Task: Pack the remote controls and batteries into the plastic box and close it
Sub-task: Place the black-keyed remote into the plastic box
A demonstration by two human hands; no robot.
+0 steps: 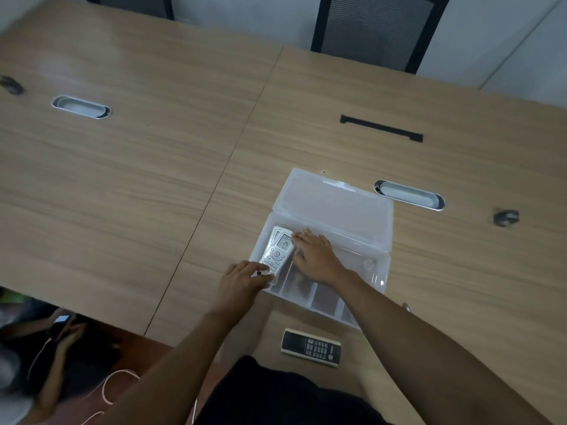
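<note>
Clear, frosted plastic box [322, 271], rectangular, hinged lid [334, 210] lying open and flat behind it; base split by thin partitions into compartments. Stands on the pale wood-grain laminate counter [138, 179].
White slim remote control [277, 254] with small display and grey buttons, lying lengthwise in the leftmost compartment.
Left hand [242, 283]: grip pinching the near end of the white remote.
Right hand [316, 253]: fingers spread, flat inside the box, touching the remote's right edge.
Dark-faced, cream-edged rectangular remote control [310, 347]: on the counter, just in front of the box.
Batteries: cannot tell.
</note>
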